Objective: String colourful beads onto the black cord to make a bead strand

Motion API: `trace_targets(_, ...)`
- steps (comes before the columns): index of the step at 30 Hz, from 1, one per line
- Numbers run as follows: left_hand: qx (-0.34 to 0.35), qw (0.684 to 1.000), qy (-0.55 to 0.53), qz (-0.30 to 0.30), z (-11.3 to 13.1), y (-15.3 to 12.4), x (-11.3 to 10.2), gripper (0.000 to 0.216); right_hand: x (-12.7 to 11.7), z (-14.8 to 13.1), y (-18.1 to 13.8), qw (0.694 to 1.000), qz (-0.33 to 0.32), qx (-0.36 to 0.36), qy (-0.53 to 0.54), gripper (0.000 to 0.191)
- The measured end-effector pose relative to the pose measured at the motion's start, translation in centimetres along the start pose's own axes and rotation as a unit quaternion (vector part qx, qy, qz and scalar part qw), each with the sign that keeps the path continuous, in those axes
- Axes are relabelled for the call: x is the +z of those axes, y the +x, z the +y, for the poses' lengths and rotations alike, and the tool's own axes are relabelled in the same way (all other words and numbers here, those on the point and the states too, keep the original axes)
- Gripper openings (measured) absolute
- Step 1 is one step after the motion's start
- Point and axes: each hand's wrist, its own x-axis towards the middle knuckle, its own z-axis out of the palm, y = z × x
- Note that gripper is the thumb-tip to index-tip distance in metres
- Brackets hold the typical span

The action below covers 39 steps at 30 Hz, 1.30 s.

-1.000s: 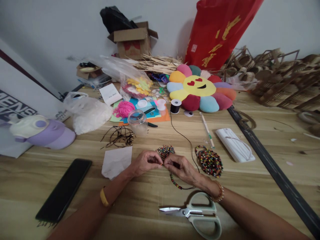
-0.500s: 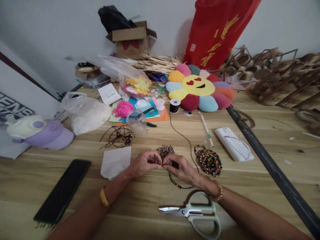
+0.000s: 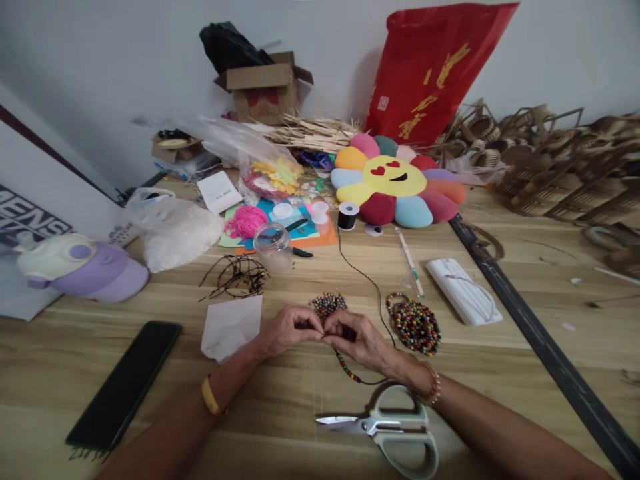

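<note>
My left hand [image 3: 291,329] is closed in a pinch, its fingertips on a tiny bead that barely shows. Touching it, my right hand [image 3: 363,340] pinches the end of a thin black cord. Below the right fingers hangs a strung row of coloured beads [image 3: 346,368]. From there the black cord [image 3: 367,279] runs behind the right wrist and up to a spool [image 3: 349,216]. Just beyond the fingertips lies a pile of loose beads [image 3: 329,304]. Right of my hands is a coil of strung beads [image 3: 416,325]. Scissors [image 3: 373,425] lie partly open near the right forearm.
On the left are a phone [image 3: 125,383], white paper [image 3: 233,327] and black cord pieces [image 3: 235,277]. A clear jar [image 3: 273,245], pink yarn [image 3: 247,222] and a flower cushion [image 3: 395,180] stand farther back. A white power strip [image 3: 463,292] lies on the right.
The fingertips of both hands have come closer together, and the bead between them shows less. The view has tilted slightly, so the things at the back appear lower.
</note>
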Motion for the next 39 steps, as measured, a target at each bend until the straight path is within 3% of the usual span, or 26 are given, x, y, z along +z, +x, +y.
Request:
trace_targets(7,-0.014,0.999,-0.04,-0.004,0.6,0.1,-0.4,0.029,-0.5,-0.2,-0.1,0.999,-0.041,-0.009,-0.02,0.019)
trace_targets(15,0.005,0.998,-0.058,-0.006,0.0,0.1,-0.2,0.029,-0.1,-0.8,0.2,0.992,-0.015,0.079,0.1,0.024)
trace_targets(21,0.014,0.998,-0.063,-0.01,-0.4,0.1,-0.2,0.026,0.4,-0.8,0.2,0.957,-0.048,0.125,0.259,0.033)
trace_targets(30,0.005,0.999,-0.038,-0.018,-0.3,0.0,-0.3,0.021,0.5,-0.4,0.2,0.971,-0.034,0.118,0.204,0.034)
trace_targets(32,-0.005,1.0,-0.031,0.005,-0.1,0.0,-0.4,0.02,0.5,-0.3,0.1,0.974,-0.027,0.117,0.193,0.034)
trace_targets(39,0.008,0.98,0.056,0.191,0.8,0.0,-0.5,0.014,0.2,0.1,0.1,0.988,-0.02,0.074,0.131,0.03)
